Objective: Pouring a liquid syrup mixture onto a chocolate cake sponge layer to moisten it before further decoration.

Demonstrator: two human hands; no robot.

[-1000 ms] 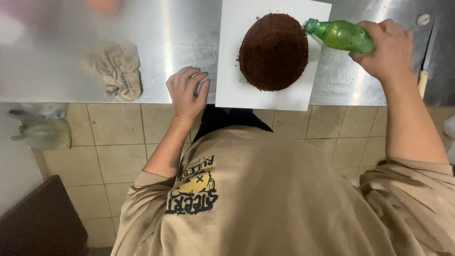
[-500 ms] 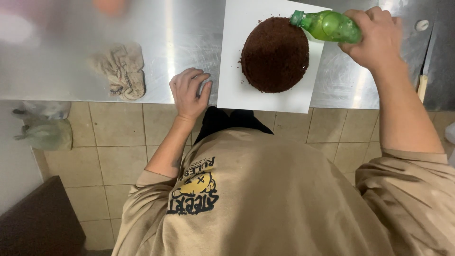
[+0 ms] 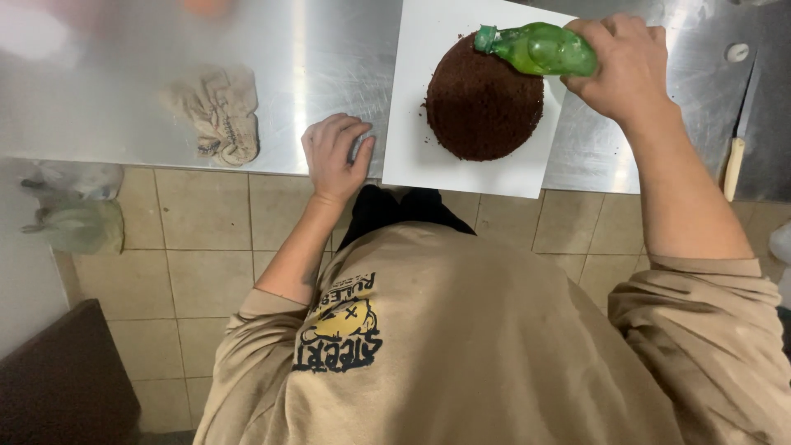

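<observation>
- Overhead, in the head view, the right hand (image 3: 628, 67) wraps its fingers tightly round the base of a small green plastic bottle (image 3: 540, 48), which lies tipped almost on its side with its cap end over the far edge of a round dark brown crumbly cake (image 3: 482, 97).
- Judging by its thin look, the bottle is light and squeezable, so a firm grasp round the wide body seems the safest hold; a wet surface could make it slippery.
- That cake sits on a square white board (image 3: 424, 156) on the shiny steel worktable (image 3: 329, 58); it looks soft and fragile, better moved by the board's edges.
- Meanwhile the left hand (image 3: 336, 155) rests on the table edge just beside the board, fingers loosely curled, holding nothing.
- Further left lies a crumpled beige cloth (image 3: 216, 114); a pale-handled knife (image 3: 735, 148) lies at the far right.
</observation>
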